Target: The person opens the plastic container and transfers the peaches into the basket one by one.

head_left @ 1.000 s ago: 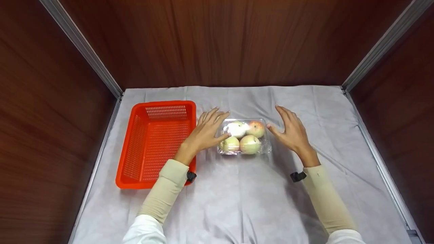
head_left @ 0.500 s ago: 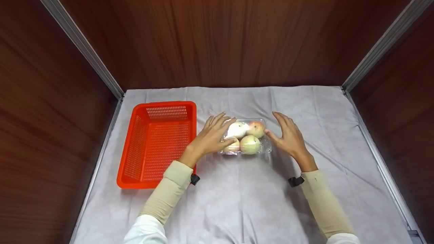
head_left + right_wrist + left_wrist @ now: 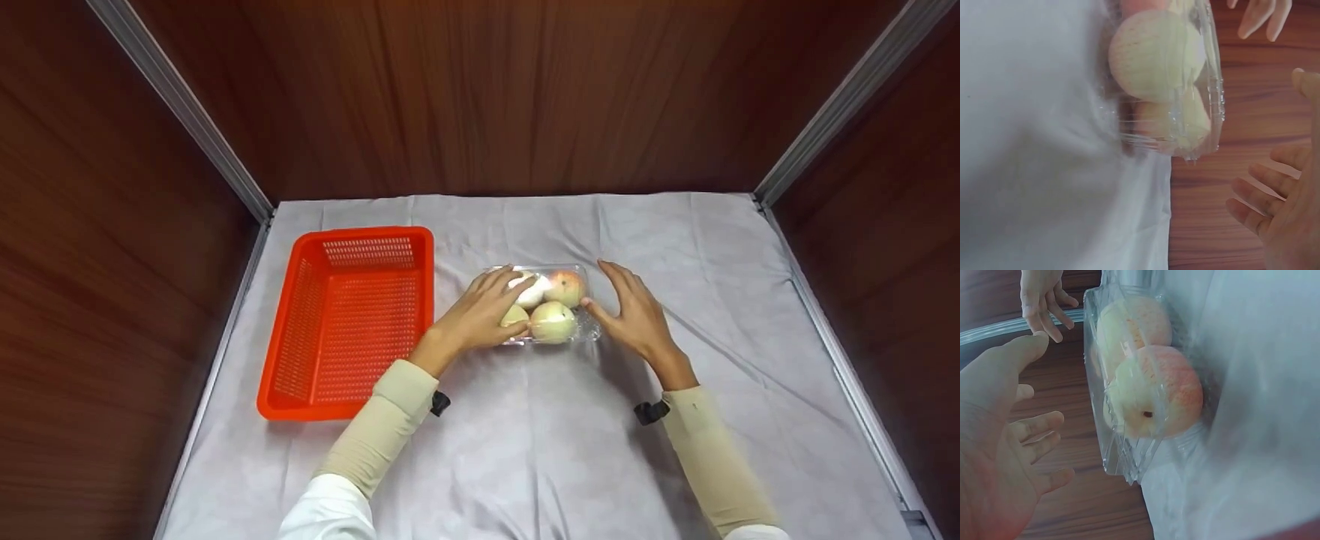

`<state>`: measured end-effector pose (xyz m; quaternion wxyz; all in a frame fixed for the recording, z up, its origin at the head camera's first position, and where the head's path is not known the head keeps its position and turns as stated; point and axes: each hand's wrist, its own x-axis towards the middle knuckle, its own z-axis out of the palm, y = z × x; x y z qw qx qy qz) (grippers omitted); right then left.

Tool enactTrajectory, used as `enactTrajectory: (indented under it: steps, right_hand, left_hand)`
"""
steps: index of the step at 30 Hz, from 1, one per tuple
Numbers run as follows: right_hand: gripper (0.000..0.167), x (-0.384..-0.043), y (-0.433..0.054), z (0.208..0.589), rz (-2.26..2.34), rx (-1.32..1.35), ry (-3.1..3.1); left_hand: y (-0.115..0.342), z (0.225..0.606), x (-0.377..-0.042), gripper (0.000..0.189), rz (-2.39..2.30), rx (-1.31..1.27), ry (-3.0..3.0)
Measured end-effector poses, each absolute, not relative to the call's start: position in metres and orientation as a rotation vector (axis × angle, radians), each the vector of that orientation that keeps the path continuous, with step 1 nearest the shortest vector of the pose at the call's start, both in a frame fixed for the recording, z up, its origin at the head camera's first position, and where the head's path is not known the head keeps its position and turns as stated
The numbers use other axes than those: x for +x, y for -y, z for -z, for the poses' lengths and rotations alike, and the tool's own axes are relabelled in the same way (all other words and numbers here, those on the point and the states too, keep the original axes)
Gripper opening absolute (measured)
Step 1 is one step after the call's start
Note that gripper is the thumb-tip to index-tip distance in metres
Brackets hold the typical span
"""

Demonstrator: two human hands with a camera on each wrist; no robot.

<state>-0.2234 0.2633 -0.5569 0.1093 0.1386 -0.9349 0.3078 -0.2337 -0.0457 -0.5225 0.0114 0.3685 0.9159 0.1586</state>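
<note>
A clear plastic clamshell box (image 3: 589, 328) holding several pale apples with red blush (image 3: 553, 322) lies on the cloth in the middle. Over its left side my left hand (image 3: 480, 311) hovers with fingers spread, hiding part of the box in the head view. My right hand (image 3: 634, 315) is at the box's right side, thumb and fingers apart. In the left wrist view the left hand (image 3: 999, 422) stands apart from the box (image 3: 1123, 455). The right wrist view likewise has a gap between the right hand (image 3: 1280, 191) and the box (image 3: 1216, 112).
A red perforated plastic basket (image 3: 296, 390) stands to the left of the box, close to my left forearm. A grey-white cloth (image 3: 525, 450) covers the table. Brown wood-grain panels (image 3: 480, 97) with metal corner rails (image 3: 187, 112) enclose the back and sides.
Both hands have moved nearer to me and toward the box, the left shifting right over it and the right drawing slightly left. Box and basket have stayed in place.
</note>
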Motion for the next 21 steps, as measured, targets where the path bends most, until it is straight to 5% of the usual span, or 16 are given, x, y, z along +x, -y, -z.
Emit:
enactTrajectory:
  steps: [21]
  right_hand:
    - [0.084,-0.214,-0.263,0.579,-1.096,0.296,2.876]
  left_hand:
    - [0.036,0.541,-0.232,0.074,-0.427,1.133,-2.801]
